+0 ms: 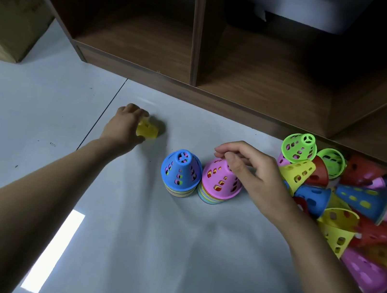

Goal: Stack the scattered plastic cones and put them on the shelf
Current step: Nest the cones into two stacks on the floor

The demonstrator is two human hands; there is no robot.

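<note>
Two stacks of perforated plastic cones stand side by side on the pale floor: one topped by a blue cone (181, 167), the other by a pink cone (220, 179). My right hand (250, 166) hovers over the pink stack, its curled fingertips touching the cone's top. Far to the left, my left hand (126, 123) grips a lone yellow cone (148, 130) lying on the floor. A heap of loose cones (355, 205) in green, yellow, red, blue and pink fills the right side.
A dark wooden shelf (192, 70) with open low compartments runs along the back, its base right behind the cones. A cardboard box (12, 6) stands at the far left. Pale floor stretches between my arms.
</note>
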